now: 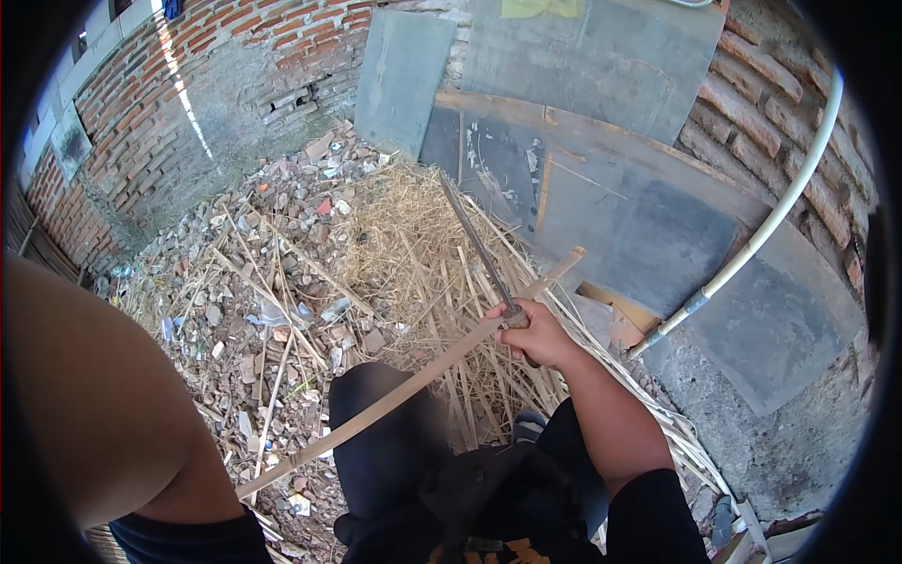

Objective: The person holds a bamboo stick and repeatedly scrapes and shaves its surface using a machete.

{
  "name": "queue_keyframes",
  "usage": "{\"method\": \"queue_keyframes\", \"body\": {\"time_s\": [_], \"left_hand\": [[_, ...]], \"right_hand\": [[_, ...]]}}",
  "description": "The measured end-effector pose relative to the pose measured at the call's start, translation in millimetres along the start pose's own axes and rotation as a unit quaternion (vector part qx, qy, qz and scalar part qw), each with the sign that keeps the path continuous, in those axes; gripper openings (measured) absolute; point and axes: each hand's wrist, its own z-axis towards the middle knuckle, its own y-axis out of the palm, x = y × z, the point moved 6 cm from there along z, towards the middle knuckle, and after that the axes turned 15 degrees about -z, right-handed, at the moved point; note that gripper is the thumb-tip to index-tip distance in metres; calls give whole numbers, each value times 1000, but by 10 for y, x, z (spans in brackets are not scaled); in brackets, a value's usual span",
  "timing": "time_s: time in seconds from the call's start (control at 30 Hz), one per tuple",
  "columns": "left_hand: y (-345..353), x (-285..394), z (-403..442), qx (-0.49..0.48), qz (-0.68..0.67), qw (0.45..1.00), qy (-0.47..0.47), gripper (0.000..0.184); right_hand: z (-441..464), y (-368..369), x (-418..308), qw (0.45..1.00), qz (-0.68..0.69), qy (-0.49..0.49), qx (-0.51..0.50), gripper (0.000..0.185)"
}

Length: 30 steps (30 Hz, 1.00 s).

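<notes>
My right hand [534,336] is closed round the handle of a long-bladed knife [476,242], whose blade points up and away. A long flat bamboo strip [404,390] passes by that hand and slants down across my knee to the lower left. Whether the fingers also press on the strip cannot be made out. My left arm is raised large at the left edge, and its hand is out of sight.
Split bamboo strips [470,348] and pale shavings [399,221] lie before me. Rubble [221,329] covers the ground to the left. Grey panels [611,216] lean on the brick wall [752,103], near a white pipe [785,202].
</notes>
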Motion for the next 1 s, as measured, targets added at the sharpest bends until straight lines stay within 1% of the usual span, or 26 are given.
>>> {"method": "queue_keyframes", "body": {"time_s": [0.2,0.33,0.47,0.67,0.8,0.9,1.0], "left_hand": [[79,40,-82,12,7,1000,6,92],[106,29,-57,9,7,1000,8,91],[118,-16,-100,12,11,1000,3,90],[128,-14,-130,19,21,1000,6,89],[101,-6,-170,26,28,999,7,88],[77,2,-186,28,28,999,5,88],[77,5,-203,27,31,999,3,87]], "right_hand": [[-84,-47,-31,1000,-3,6,1,32],[-73,-25,-29,1000,10,5,-18,33],[-64,-49,-73,1000,-12,0,-4,34],[-51,-26,-60,1000,-26,-4,3,33],[-59,-29,-52,1000,3,1,-7,33],[-42,-16,-21,1000,0,12,-9,32],[43,11,-17,1000,-9,0,-6,32]]}}
